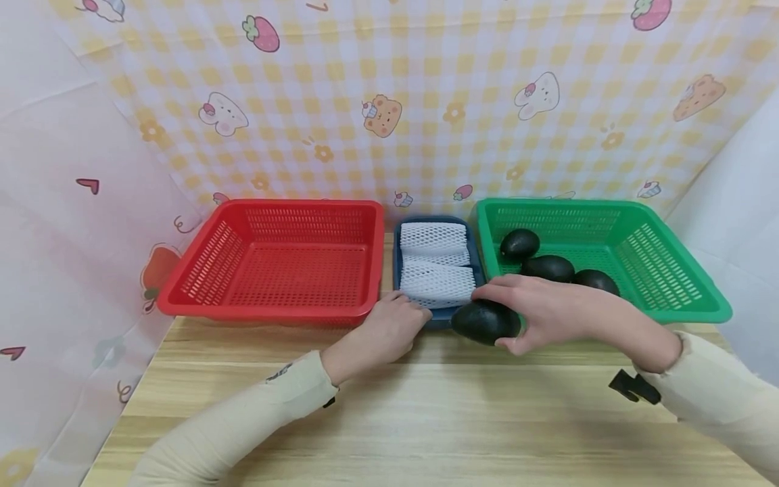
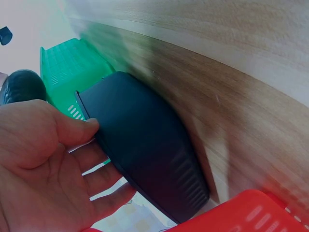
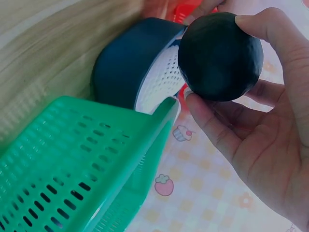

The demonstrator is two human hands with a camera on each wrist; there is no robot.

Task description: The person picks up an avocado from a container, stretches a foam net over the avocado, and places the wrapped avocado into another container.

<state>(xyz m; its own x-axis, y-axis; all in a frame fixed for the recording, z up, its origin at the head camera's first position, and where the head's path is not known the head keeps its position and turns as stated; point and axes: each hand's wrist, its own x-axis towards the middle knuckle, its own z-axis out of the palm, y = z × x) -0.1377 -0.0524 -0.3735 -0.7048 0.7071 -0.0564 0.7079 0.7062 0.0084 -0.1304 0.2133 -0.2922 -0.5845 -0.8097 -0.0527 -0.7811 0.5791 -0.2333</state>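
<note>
My right hand (image 1: 544, 311) holds a dark avocado (image 1: 485, 322) between thumb and fingers, just above the near right corner of a small dark blue basket (image 1: 447, 319). In the right wrist view the avocado (image 3: 219, 55) shows its rounded end, with the thumb on top and fingertips below. My left hand (image 1: 389, 325) grips the basket's near rim at its left corner. The left wrist view shows the thumb on the outer side of the dark blue basket (image 2: 140, 140) and the fingers across the rim. White foam net sleeves (image 1: 437, 281) lie in two stacks inside it.
A green basket (image 1: 688, 270) stands on the right with several avocados (image 1: 548, 268) at its left side. On the left a red basket (image 1: 268, 311) shows its bare slotted floor. A wooden table (image 1: 426, 426) carries all three, with a patterned cloth (image 1: 414, 81) behind.
</note>
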